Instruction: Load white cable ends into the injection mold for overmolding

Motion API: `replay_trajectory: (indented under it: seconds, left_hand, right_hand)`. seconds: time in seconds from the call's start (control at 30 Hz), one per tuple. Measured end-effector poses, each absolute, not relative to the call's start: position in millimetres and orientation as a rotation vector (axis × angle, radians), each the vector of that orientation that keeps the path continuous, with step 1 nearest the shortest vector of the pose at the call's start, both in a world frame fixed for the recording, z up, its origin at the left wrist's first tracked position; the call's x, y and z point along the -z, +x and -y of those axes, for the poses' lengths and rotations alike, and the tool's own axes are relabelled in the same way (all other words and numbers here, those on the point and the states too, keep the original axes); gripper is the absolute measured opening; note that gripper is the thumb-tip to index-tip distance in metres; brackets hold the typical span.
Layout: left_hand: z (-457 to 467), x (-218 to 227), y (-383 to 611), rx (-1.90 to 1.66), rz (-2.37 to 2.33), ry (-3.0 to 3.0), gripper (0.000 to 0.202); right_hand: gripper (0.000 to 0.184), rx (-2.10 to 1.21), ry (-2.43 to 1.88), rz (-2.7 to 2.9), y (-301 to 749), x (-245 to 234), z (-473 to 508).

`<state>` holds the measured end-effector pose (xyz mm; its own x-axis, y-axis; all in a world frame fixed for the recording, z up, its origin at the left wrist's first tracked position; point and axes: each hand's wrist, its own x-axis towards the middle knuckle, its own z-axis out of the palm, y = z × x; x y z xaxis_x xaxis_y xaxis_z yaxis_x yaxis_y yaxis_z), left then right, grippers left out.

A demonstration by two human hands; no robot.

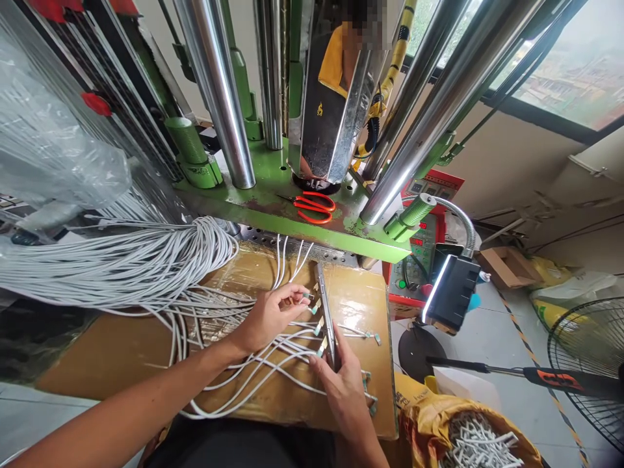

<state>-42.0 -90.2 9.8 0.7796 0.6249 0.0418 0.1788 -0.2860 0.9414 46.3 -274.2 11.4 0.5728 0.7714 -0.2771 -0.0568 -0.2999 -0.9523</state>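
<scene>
My right hand (pixel 347 383) grips the near end of a narrow metal bar (pixel 327 312) above the brown work surface (pixel 365 302). Along the bar's left edge sit several small cable connectors (pixel 319 326) with teal and gold-coloured parts. My left hand (pixel 270 315) is closed in a pinch on a cable connector (pixel 309 296), close to the bar's upper left side. White cables (pixel 287 348) run under my left forearm and across the surface. More loose cable ends (pixel 374 338) lie right of the bar.
A green press (pixel 302 224) with steel columns stands ahead, with orange-handled scissors (pixel 314 207) on its plate. A thick white cable bundle (pixel 195 260) lies left. At right are a lit lamp (pixel 451 292), a fan (pixel 592 351) and a yellow sack (pixel 424 422) of white scraps.
</scene>
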Motion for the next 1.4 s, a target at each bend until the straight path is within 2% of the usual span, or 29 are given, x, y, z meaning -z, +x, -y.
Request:
replay_trajectory:
  seconds: [0.1, 0.3, 0.47, 0.57, 0.67, 0.8, 0.93, 1.0, 1.1, 1.17, 1.4]
  left_hand:
    - [88, -15, -51, -0.391, -0.609, 1.509, 0.03]
    - [82, -29, -53, -0.452, -0.532, 1.117, 0.023]
    - [80, -46, -46, -0.267, -0.344, 1.021, 0.021]
    - [82, -47, -47, -0.155, -0.241, 1.244, 0.031]
    - [91, -44, -45, -0.191, -0.289, 1.797, 0.032]
    - [111, -42, -29, -0.319, -0.232, 2.342, 0.029]
    - [128, -41, -14, -0.331, -0.121, 2.412, 0.013]
    - [127, -42, -16, -0.296, -0.14, 2.21, 0.011]
    - [108, -43, -27, -0.282, -0.343, 1.922, 0.014]
    - [89, -41, -34, -0.355, -0.452, 1.934, 0.014]
    - [58, -10, -24, -0.639, -0.147, 2.371, 0.016]
  right_hand:
    - [0.075, -0.932, -1.67, 0.573, 46, -12, 274]
    - [0.072, -0.927, -1.675, 0.583, 47, -11, 272]
    - [0.065, -0.918, -1.714, 0.603, 46, -16, 271]
    - [0.058, -0.923, -1.747, 0.59, 45, -17, 270]
    - [0.054, -0.911, -1.759, 0.599, 44, -16, 270]
    - [0.035, -0.851, -1.816, 0.635, 43, -13, 270]
    - [0.019, -0.791, -1.845, 0.67, 44, -9, 270]
    - [0.026, -0.819, -1.789, 0.668, 45, -8, 271]
    - [0.056, -0.898, -1.731, 0.618, 46, -8, 272]
    - [0.068, -0.918, -1.73, 0.591, 46, -9, 273]
    - [0.079, -0.911, -1.754, 0.586, 46, -8, 273]
